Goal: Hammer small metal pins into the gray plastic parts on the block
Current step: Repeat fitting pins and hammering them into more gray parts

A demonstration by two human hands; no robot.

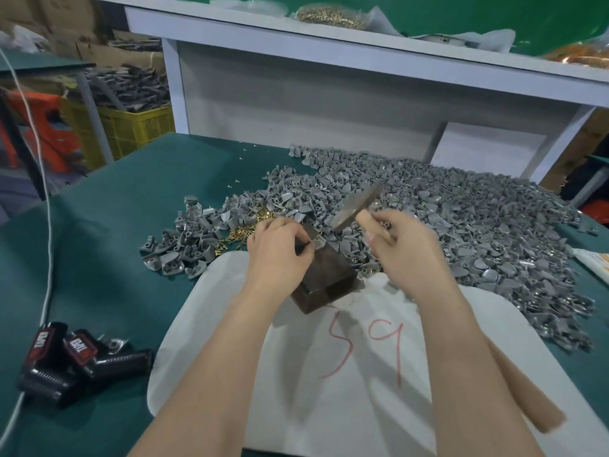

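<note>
A dark wooden block (324, 282) stands on a white sheet (346, 374) at the middle of the table. My left hand (280, 249) rests on the block's top and pinches a small brass pin over a gray plastic part (320, 243) there. My right hand (405, 245) grips the wooden handle of a hammer; its blurred metal head (357, 206) is raised above and right of the block. The handle's end (527, 397) sticks out under my right forearm. Loose brass pins (244, 230) lie left of the block.
A large heap of gray plastic parts (445, 219) covers the green table behind and to the right of the block. Black devices (75, 361) with a white cable lie at the front left. A white shelf (329, 77) rises behind the table; a yellow crate (131, 123) stands at the far left.
</note>
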